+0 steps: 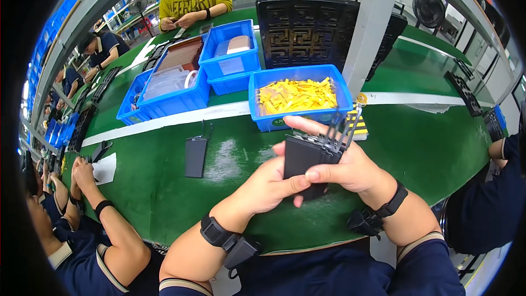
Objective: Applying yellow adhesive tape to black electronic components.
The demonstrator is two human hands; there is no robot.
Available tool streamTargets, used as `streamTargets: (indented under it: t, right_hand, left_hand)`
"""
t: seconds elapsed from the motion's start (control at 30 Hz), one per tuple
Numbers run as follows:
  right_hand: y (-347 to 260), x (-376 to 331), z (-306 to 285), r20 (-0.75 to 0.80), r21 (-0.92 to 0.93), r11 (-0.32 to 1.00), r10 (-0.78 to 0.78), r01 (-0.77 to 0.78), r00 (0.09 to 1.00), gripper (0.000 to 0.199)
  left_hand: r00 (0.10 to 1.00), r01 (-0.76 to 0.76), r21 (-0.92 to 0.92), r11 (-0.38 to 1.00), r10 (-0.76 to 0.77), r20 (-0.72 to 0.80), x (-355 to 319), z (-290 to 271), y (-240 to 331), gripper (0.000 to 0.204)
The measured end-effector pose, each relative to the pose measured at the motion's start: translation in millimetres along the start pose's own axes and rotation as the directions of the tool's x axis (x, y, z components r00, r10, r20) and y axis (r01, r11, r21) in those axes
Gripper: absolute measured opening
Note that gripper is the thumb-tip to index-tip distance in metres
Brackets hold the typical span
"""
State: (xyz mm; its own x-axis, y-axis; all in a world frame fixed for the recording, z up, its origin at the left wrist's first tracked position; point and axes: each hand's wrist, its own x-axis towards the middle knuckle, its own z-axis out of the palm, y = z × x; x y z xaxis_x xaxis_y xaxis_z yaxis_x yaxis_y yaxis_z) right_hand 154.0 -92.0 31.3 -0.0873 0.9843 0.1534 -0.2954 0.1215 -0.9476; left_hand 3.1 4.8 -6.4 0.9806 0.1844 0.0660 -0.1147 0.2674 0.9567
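Observation:
Both my hands hold a stack of flat black rectangular packs (308,159), tilted above the front part of the table. Thin dark leads stick up from the top ends of the packs. My left hand (267,185) grips the near left side, its thumb lying across the front. From the right, my right hand (353,167) wraps round the stack, with its thumb on the front near the left thumb. How many packs are in the stack I cannot tell. A similar black pack with leads (195,157) lies on the green table to the left of my hands.
Behind my hands stands a blue bin of yellow strips (298,98). More blue bins (181,98) are to its left. A grey post (371,38) rises beside a black patterned tray (307,30). Co-workers sit close on the left (104,241) and right (487,197); another person (194,3) works opposite.

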Motion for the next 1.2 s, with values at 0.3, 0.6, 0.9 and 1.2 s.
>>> streamTargets:
  t: [0.3, 0.6, 0.9, 1.2]
  right_hand:
    - [9.8, -1.9, -5.2, -0.002, -0.051, 0.989, -0.139, 0.139, 0.99, 0.058]
    - [7.0, -4.6, -1.8, -0.171, -0.135, 0.985, -0.125, 0.103, 0.977, 0.057]
    - [-10.6, -6.8, -30.8, -0.373, -0.704, 0.642, -0.699, 0.305, 0.61, 0.023]
    - [-13.9, -7.2, -37.1, -0.321, -0.82, 0.534, -0.728, 0.207, 0.606, 0.018]
  left_hand:
    - [0.954, -0.089, -0.043, 0.995, 0.073, -0.292, -4.8, 4.4, 8.4, 0.035]
    - [0.932, -0.105, 0.092, 0.99, 0.13, -0.337, -7.1, 1.6, 6.7, 0.029]
    - [0.906, -0.074, 0.257, 0.963, 0.173, -0.387, -8.6, -2.0, 5.7, 0.022]
    - [0.894, -0.066, 0.207, 0.976, 0.15, -0.422, -5.4, -1.8, 5.4, 0.022]
